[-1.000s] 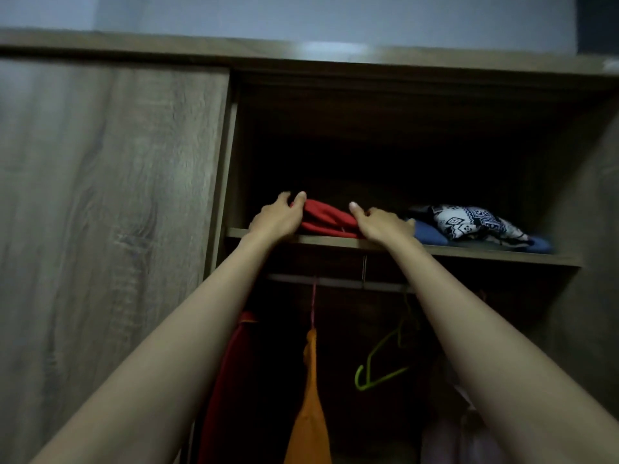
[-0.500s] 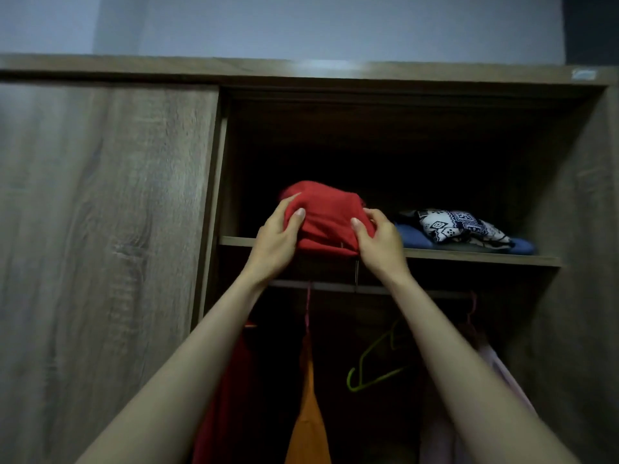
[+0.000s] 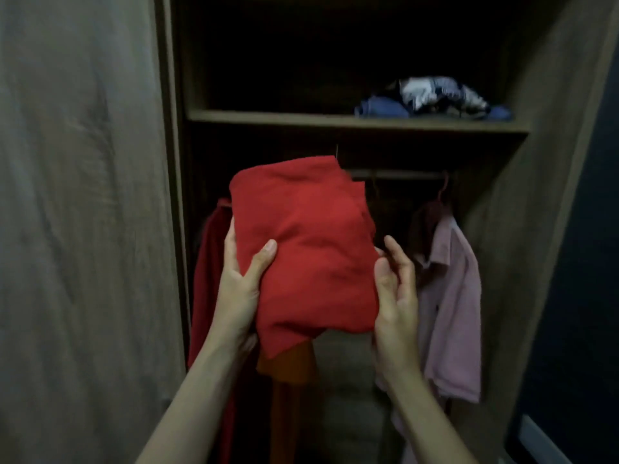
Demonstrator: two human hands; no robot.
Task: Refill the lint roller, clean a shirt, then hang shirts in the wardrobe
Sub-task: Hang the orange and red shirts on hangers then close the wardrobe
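Note:
A folded red shirt [image 3: 308,249] is held up in front of the open wardrobe. My left hand [image 3: 241,279] grips its left edge, thumb on the front and fingers behind. My right hand [image 3: 395,286] holds its right edge, with the fingers mostly straight along the cloth. On the rail [image 3: 398,175] behind hang a pink shirt [image 3: 449,296], an orange garment [image 3: 288,370] and a dark red garment [image 3: 207,283]. The red shirt hides the middle of the rail.
The wardrobe shelf [image 3: 268,117] above the rail carries a folded blue and patterned pile [image 3: 432,100] at its right end. A wooden sliding door [image 3: 80,212] fills the left. The wardrobe's side panel [image 3: 536,212] stands at the right.
Both hands have lifted the folded red shirt off the shelf and brought it down and toward me. The view has dropped from the shelf to the hanging rail.

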